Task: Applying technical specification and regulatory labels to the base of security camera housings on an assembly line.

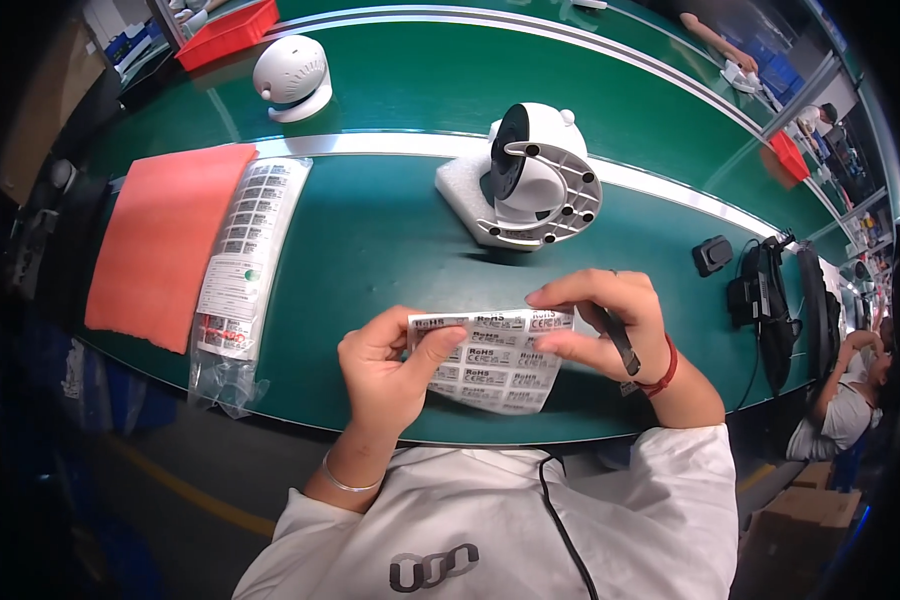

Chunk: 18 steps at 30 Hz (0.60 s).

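Observation:
Over the near edge of the table I hold a sheet of printed labels [487,375], silvery white with rows of small dark print. My left hand [390,365] pinches its upper left part, thumb on the front. At the upper right corner, my right hand [610,320] has thumb and forefinger closed on the sheet's edge; whether a single label is between them I cannot tell. A slim dark tool [615,340], its kind unclear, is tucked in the right palm. Beyond the hands, a white round device [545,180] lies tipped on a white foam block [460,195], its base with black feet showing.
At left lie an orange foam sheet [170,240] and a plastic-wrapped pack of label sheets [250,240]. Another white device [292,78] stands on the green conveyor [410,70] behind. At right are a small black box [712,255] and black gear with cables [765,300]. Other people work beyond.

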Available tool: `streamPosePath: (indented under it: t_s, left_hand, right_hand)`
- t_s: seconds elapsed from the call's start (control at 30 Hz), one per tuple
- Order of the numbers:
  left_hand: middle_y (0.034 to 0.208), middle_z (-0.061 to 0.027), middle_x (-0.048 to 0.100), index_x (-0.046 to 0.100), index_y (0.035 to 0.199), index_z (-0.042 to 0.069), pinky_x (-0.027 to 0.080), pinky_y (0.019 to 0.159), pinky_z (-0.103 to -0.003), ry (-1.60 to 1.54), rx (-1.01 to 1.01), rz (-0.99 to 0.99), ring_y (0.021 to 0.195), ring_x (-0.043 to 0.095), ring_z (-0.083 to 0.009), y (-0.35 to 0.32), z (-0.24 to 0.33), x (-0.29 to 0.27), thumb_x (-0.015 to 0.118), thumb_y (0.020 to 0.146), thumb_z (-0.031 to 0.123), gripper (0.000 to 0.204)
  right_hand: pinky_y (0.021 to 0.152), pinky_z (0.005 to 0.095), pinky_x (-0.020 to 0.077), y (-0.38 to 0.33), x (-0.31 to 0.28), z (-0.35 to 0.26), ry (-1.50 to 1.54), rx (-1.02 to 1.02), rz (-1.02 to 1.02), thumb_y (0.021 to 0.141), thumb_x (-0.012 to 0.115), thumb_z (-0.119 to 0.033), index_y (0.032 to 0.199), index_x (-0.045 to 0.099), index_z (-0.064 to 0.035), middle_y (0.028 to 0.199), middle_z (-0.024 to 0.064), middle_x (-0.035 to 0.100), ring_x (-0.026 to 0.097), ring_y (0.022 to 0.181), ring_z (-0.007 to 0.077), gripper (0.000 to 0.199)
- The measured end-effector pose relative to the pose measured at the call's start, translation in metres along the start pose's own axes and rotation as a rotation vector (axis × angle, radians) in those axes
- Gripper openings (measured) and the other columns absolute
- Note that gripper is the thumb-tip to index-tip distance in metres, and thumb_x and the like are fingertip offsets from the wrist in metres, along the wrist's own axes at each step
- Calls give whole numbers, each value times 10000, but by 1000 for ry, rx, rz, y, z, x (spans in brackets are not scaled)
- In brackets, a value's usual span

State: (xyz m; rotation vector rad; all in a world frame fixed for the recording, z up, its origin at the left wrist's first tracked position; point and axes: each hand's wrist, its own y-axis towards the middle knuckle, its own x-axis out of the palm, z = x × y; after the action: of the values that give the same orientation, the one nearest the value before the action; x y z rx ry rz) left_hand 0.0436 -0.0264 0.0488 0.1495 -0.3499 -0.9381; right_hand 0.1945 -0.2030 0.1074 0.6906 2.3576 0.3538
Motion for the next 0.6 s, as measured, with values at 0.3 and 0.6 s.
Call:
streamPosePath:
  t_s: [0.3,0.6]
  left_hand:
    - [585,72,484,614,695,-6,290,496,-201,102,94,137,585,361,-13,-3,-17,2,820,857,182,322]
    - [807,-6,644,668,958,-49,435,625,-201,-135,-33,-57,737,540,-41,2,-9,-8,806,864,155,263]
  right_hand:
    - [614,299,530,4,3,-6,-91,-66,-80,732,884,-201,956,743,-19,882,103,747,701,702,216,321]
    - [578,323,517,1,0,3,-124,-4,-72,852,767,-123,859,748,-23,762,117,722,683,640,244,102]
